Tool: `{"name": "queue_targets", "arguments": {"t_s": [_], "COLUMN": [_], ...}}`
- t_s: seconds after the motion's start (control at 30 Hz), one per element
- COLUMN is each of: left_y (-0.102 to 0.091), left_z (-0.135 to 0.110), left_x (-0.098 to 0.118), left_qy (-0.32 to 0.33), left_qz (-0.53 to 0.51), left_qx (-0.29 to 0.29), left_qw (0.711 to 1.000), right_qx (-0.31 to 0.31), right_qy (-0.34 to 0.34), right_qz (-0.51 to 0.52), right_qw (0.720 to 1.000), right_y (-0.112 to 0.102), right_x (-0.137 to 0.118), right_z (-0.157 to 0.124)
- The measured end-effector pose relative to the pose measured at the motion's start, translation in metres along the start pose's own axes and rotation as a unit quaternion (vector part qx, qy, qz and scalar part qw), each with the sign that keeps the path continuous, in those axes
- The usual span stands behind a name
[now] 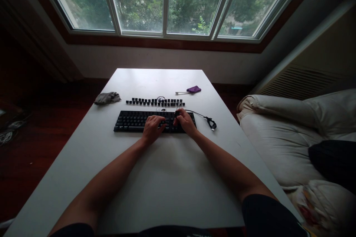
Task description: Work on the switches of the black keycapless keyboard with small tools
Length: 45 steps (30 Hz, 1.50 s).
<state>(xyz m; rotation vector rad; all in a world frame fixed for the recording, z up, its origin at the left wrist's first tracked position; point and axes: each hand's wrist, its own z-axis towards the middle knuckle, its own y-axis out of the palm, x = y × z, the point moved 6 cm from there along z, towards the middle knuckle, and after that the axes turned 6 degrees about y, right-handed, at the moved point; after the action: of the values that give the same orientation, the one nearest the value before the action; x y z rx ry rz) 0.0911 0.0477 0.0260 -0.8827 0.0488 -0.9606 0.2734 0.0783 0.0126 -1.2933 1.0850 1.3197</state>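
Grey cloth (107,97) crumpled near left edge of white table (167,185). Purple cloth (194,89) at far side, thin white tool (180,92) just beside it. Pale cushions (278,129) to the right.

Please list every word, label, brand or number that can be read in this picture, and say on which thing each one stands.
No text can be read anywhere.
keyboard: key legends too small and dark to read.
keycaps, loose in a row behind it: legends too small to read.
purple cloth and grey cloth: no print visible.
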Motion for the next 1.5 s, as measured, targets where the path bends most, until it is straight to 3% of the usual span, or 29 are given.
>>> {"name": "queue_targets", "arguments": {"t_s": [0.17,0.3,0.53,1.03,1.13,1.27,1.4,1.5], "left_y": [-0.001,-0.002,-0.001,0.002,0.001,0.002,0.005,0.007], "left_z": [0.0,0.0,0.0,0.001,0.001,0.001,-0.001,-0.001], "left_x": [0.003,0.004,0.004,0.006,0.004,0.003,0.005,0.006], "left_qy": [0.014,0.017,0.018,0.042,0.033,0.031,0.05,0.062], "left_qz": [-0.002,-0.003,-0.002,-0.001,-0.003,0.001,0.002,0.003], "left_qx": [0.0,0.006,0.002,-0.011,-0.015,-0.036,-0.062,-0.075], "left_qw": [1.0,1.0,1.0,0.999,0.999,0.999,0.997,0.995], "right_qx": [-0.052,-0.066,-0.055,-0.064,-0.023,0.073,0.148,0.154], "right_qy": [0.038,0.066,0.001,-0.032,-0.038,-0.026,0.018,0.062], "right_qz": [0.066,-0.005,-0.193,-0.224,-0.235,-0.27,-0.404,-0.477], "right_qw": [0.996,0.996,0.98,0.972,0.971,0.96,0.902,0.863], "right_y": [0.006,0.009,0.01,0.011,-0.008,-0.06,-0.11,-0.129], "right_x": [0.001,-0.001,-0.014,-0.015,-0.018,-0.02,-0.014,-0.003], "right_z": [0.001,-0.003,-0.006,-0.004,0.007,0.038,0.071,0.089]}}
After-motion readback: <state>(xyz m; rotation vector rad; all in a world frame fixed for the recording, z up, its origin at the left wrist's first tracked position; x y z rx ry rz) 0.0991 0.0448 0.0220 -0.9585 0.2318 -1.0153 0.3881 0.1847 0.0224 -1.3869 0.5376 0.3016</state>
